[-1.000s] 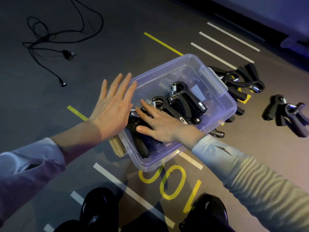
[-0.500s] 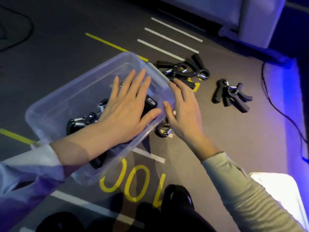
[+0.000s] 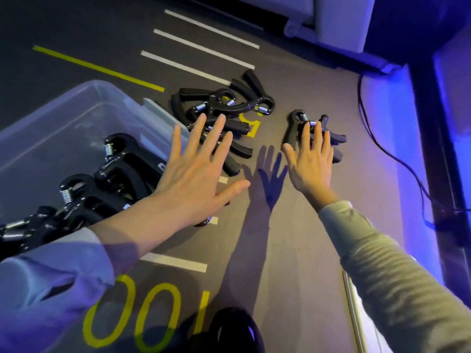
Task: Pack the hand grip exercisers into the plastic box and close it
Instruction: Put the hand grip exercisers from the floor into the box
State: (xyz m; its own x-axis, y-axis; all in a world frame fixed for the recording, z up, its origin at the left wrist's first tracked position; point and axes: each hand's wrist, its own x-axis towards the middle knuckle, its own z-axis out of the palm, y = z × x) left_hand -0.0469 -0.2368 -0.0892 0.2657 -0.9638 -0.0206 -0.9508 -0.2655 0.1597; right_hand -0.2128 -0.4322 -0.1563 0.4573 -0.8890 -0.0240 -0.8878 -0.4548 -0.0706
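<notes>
The clear plastic box (image 3: 76,110) stands open on the floor at the left, with several black hand grip exercisers (image 3: 119,169) lying inside. A pile of exercisers (image 3: 224,105) lies on the floor just right of the box. A separate small cluster of exercisers (image 3: 297,123) lies further right. My left hand (image 3: 196,174) hovers flat with fingers spread over the near edge of the pile and holds nothing. My right hand (image 3: 311,159) is flat, its straight fingers over the small cluster; whether they touch it is unclear.
Yellow and white lines and a yellow "100" (image 3: 142,314) mark the grey floor. A black cable (image 3: 397,159) runs along the right side. A white object's edge (image 3: 354,314) shows at the lower right. A pale cabinet base (image 3: 339,24) stands at the back.
Both hands left the box and moved right across the floor. My left hand went from inside the box to the pile; my right hand reached out to the small cluster.
</notes>
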